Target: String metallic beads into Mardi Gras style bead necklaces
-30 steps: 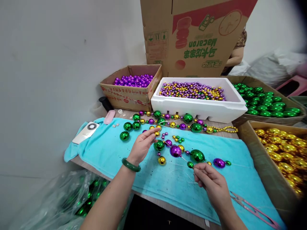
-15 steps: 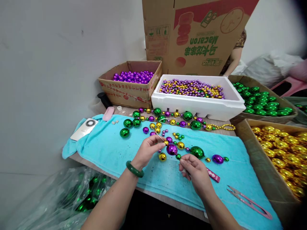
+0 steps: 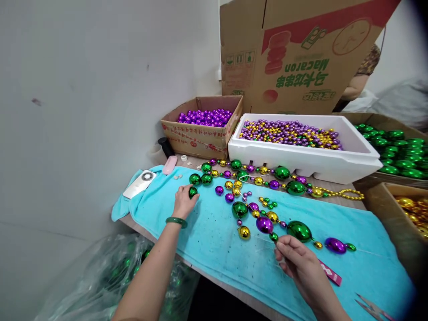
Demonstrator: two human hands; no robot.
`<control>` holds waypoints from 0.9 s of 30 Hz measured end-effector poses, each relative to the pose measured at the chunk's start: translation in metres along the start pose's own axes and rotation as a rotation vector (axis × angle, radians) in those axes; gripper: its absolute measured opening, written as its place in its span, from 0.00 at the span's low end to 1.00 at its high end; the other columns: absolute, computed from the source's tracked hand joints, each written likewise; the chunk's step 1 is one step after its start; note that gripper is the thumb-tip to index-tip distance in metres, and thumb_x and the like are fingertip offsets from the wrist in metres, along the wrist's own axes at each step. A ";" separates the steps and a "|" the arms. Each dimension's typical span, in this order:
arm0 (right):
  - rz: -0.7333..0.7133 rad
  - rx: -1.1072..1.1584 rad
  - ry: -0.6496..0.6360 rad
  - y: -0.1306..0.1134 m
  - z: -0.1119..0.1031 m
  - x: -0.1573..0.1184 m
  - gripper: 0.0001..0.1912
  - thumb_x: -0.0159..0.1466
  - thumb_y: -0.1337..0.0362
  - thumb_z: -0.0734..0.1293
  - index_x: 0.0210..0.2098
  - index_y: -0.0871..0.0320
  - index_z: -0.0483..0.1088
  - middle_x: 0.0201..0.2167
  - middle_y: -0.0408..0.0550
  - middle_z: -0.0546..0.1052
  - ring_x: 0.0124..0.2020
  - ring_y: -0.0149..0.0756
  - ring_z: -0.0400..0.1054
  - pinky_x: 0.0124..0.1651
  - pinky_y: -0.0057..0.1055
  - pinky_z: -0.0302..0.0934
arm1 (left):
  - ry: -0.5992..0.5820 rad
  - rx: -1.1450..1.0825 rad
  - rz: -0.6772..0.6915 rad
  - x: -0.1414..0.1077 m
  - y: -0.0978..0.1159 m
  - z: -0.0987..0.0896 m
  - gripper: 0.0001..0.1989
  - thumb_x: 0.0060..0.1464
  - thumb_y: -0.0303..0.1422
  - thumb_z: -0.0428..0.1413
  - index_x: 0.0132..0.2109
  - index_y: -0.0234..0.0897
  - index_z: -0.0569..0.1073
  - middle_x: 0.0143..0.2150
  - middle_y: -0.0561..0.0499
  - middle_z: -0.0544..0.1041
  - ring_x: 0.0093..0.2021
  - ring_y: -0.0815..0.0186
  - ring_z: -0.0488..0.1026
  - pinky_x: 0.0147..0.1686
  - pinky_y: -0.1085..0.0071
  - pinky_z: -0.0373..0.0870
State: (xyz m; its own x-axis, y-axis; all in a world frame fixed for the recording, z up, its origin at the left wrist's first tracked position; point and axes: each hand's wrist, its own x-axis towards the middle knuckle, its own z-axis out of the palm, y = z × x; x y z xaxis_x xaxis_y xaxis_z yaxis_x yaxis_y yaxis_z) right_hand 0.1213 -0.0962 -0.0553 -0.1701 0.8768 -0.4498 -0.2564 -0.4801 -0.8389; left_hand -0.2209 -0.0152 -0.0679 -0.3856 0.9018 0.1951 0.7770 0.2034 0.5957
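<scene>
My left hand (image 3: pixel 186 203), a green bangle (image 3: pixel 176 221) at its wrist, has its fingers closed round a large shiny green bead (image 3: pixel 193 192) at the left of the blue towel (image 3: pixel 214 236). Two more green beads (image 3: pixel 201 179) lie just beyond it. My right hand (image 3: pixel 299 263) pinches a bead strand at a small green bead (image 3: pixel 273 237). A purple bead (image 3: pixel 264 224) and a gold bead (image 3: pixel 255 214) follow on that strand, and a thin needle (image 3: pixel 245 199) slants up from its end. Another green bead (image 3: pixel 240 209) lies beside the needle.
Behind the towel stand a purple-bead carton (image 3: pixel 200 135) and a white foam box (image 3: pixel 301 161) of small beads. A finished-looking strand (image 3: pixel 296 187) lies before the foam box. Snips (image 3: pixel 372 308) and a pink label (image 3: pixel 331 273) lie at right. Someone's arm (image 3: pixel 356 87) shows behind.
My left hand has let go of the strand's needle end and moved left onto a green bead. My right hand keeps its pinch on the strand. The view has swung left.
</scene>
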 end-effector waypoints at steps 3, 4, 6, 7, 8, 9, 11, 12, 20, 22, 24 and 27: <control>-0.013 -0.021 0.014 0.000 0.001 0.000 0.18 0.49 0.52 0.73 0.27 0.58 0.65 0.19 0.41 0.68 0.18 0.26 0.58 0.19 0.23 0.47 | -0.035 -0.035 -0.034 0.001 -0.004 0.003 0.26 0.45 0.33 0.58 0.53 0.34 0.66 0.50 0.40 0.67 0.53 0.53 0.65 0.55 0.57 0.58; -0.014 -0.029 0.018 0.000 0.001 -0.001 0.18 0.49 0.52 0.73 0.27 0.58 0.65 0.19 0.41 0.68 0.18 0.26 0.58 0.19 0.23 0.46 | -0.023 -0.067 -0.053 -0.001 -0.003 0.004 0.27 0.44 0.33 0.59 0.54 0.33 0.65 0.51 0.39 0.67 0.53 0.53 0.65 0.55 0.57 0.58; -0.011 -0.046 0.017 0.001 0.002 -0.001 0.18 0.49 0.52 0.73 0.27 0.57 0.65 0.19 0.41 0.69 0.18 0.27 0.58 0.19 0.23 0.47 | -0.024 -0.277 -0.132 -0.008 0.006 0.004 0.29 0.42 0.33 0.60 0.53 0.34 0.63 0.51 0.40 0.67 0.52 0.55 0.66 0.52 0.58 0.62; -0.012 -0.055 0.013 0.001 0.002 -0.001 0.17 0.49 0.52 0.72 0.27 0.57 0.65 0.19 0.41 0.69 0.18 0.27 0.59 0.19 0.24 0.47 | -0.057 -0.465 -0.189 -0.013 0.013 0.003 0.29 0.42 0.34 0.60 0.52 0.35 0.63 0.50 0.42 0.69 0.50 0.56 0.68 0.49 0.59 0.65; -0.015 -0.067 0.007 0.001 0.002 -0.002 0.17 0.50 0.52 0.72 0.27 0.57 0.65 0.19 0.41 0.69 0.18 0.27 0.59 0.19 0.24 0.47 | -0.113 -0.693 -0.254 -0.019 0.022 0.001 0.27 0.42 0.35 0.60 0.50 0.36 0.64 0.48 0.44 0.70 0.47 0.58 0.70 0.45 0.61 0.68; -0.021 -0.080 -0.002 0.002 0.003 -0.002 0.17 0.50 0.52 0.72 0.27 0.57 0.66 0.19 0.41 0.69 0.18 0.27 0.59 0.19 0.24 0.47 | -0.191 -0.932 -0.321 -0.025 0.031 -0.001 0.24 0.44 0.37 0.60 0.48 0.37 0.65 0.45 0.46 0.72 0.44 0.60 0.72 0.41 0.63 0.70; -0.034 -0.107 -0.021 0.003 0.004 -0.003 0.17 0.50 0.52 0.72 0.26 0.58 0.65 0.18 0.41 0.70 0.17 0.28 0.59 0.19 0.24 0.47 | -0.352 -1.332 -0.442 -0.037 0.052 -0.007 0.18 0.47 0.39 0.57 0.44 0.35 0.67 0.40 0.46 0.74 0.40 0.62 0.74 0.36 0.67 0.71; -0.038 -0.117 -0.029 0.003 0.006 -0.004 0.17 0.50 0.52 0.72 0.26 0.58 0.65 0.18 0.42 0.70 0.17 0.27 0.59 0.18 0.24 0.47 | -0.406 -1.479 -0.495 -0.042 0.062 -0.011 0.17 0.49 0.41 0.55 0.43 0.33 0.69 0.39 0.46 0.75 0.38 0.63 0.74 0.35 0.69 0.72; -0.060 -0.157 -0.059 0.005 0.010 -0.014 0.17 0.52 0.52 0.71 0.26 0.59 0.66 0.18 0.42 0.71 0.16 0.26 0.59 0.17 0.22 0.45 | -0.488 -1.821 -0.685 -0.061 0.105 -0.018 0.22 0.56 0.46 0.48 0.39 0.29 0.72 0.36 0.42 0.77 0.37 0.65 0.74 0.35 0.71 0.73; -0.066 -0.169 -0.068 0.005 0.009 -0.016 0.17 0.51 0.52 0.71 0.25 0.59 0.66 0.17 0.43 0.71 0.16 0.26 0.59 0.17 0.22 0.44 | -0.478 -1.814 -0.688 -0.063 0.108 -0.016 0.21 0.55 0.46 0.49 0.39 0.30 0.73 0.36 0.43 0.77 0.37 0.65 0.74 0.36 0.70 0.73; -0.081 -0.173 -0.070 0.006 0.009 -0.016 0.17 0.51 0.52 0.71 0.25 0.59 0.67 0.17 0.43 0.70 0.15 0.26 0.58 0.17 0.22 0.44 | -0.465 -1.794 -0.680 -0.065 0.111 -0.015 0.20 0.55 0.45 0.49 0.40 0.31 0.73 0.36 0.44 0.77 0.37 0.65 0.74 0.36 0.70 0.73; -0.099 -0.168 -0.061 0.008 0.009 -0.015 0.17 0.51 0.51 0.71 0.25 0.59 0.67 0.16 0.43 0.70 0.15 0.26 0.58 0.16 0.23 0.45 | -0.457 -1.787 -0.678 -0.069 0.116 -0.016 0.20 0.56 0.45 0.48 0.40 0.30 0.73 0.36 0.43 0.77 0.37 0.65 0.74 0.35 0.70 0.73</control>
State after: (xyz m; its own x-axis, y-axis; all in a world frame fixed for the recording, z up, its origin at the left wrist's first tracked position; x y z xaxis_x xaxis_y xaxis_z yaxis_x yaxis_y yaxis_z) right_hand 0.1132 -0.1131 -0.0522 -0.2108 0.9136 -0.3478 -0.1132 -0.3762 -0.9196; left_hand -0.1120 -0.0596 0.0000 0.0098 0.9279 -0.3726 -0.8384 0.2107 0.5027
